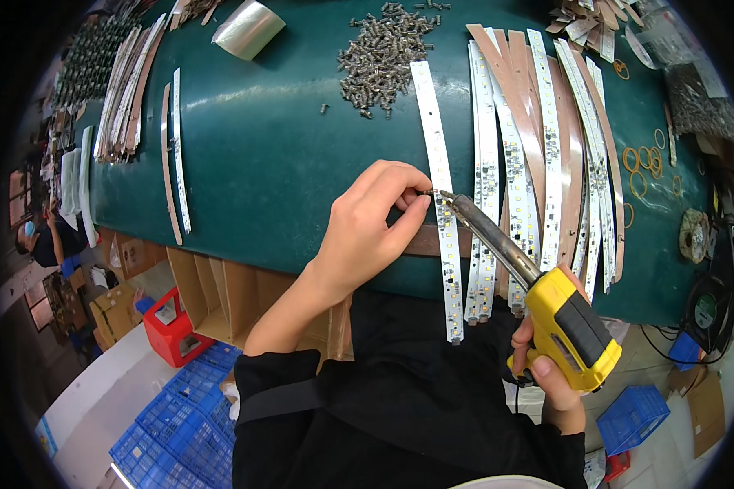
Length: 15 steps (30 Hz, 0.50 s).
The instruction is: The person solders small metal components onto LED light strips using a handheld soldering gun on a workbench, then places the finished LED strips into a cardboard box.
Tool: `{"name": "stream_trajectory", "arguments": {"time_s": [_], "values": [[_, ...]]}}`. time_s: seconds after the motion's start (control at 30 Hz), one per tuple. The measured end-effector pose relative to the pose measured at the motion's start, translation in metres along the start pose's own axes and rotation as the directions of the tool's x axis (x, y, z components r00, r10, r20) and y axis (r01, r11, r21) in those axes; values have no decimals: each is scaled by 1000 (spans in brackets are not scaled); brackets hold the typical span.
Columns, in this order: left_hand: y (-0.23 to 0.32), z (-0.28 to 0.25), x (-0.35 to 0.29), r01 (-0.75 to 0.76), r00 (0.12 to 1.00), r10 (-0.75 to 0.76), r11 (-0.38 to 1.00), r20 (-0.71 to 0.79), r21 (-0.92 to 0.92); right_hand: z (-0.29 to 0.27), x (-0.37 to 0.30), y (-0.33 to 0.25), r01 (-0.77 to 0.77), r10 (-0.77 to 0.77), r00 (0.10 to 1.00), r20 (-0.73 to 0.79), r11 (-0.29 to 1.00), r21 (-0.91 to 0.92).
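Observation:
My right hand [559, 350] is wrapped round the handle of a yellow and black soldering gun [571, 322]. Its metal tip meets a long white LED circuit board strip [435, 145] about halfway along. At the same spot, my left hand [375, 212] is closed in a pinch against the strip's left edge. Something small and dark shows at those fingertips, too small to name. The strip lies lengthwise across a brown bar [426, 242] at the table edge, its near end sticking out over my lap. Beyond its far end is a pile of small metal parts [383, 57].
More LED strips [550, 147], white and copper-coloured, overlap on the right of the green table [261, 163]. Others [130, 90] are stacked at the left, near a roll of tape [249, 29]. Rubber bands [644, 161] lie far right. Blue crates [179, 407] stand on the floor.

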<state>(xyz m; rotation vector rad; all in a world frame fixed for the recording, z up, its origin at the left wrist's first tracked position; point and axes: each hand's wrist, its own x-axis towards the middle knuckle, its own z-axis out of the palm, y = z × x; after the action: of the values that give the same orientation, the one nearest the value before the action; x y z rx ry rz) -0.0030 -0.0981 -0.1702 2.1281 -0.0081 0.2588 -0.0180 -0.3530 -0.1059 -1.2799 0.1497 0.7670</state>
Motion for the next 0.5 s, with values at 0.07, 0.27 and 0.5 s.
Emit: {"name": "stream_trajectory", "arguments": {"time_s": [0.07, 0.27, 0.5], "values": [[0, 0, -1, 11, 1000, -11, 1000, -2, -13, 2, 2, 3, 35, -36, 999, -15, 998, -51], [-1, 4, -2, -3, 1000, 3, 1000, -9, 2, 4, 5, 2, -20, 17, 999, -32, 998, -66], [-4, 4, -2, -11, 1000, 11, 1000, -12, 3, 3, 5, 3, -9, 7, 1000, -15, 992, -125]]}}
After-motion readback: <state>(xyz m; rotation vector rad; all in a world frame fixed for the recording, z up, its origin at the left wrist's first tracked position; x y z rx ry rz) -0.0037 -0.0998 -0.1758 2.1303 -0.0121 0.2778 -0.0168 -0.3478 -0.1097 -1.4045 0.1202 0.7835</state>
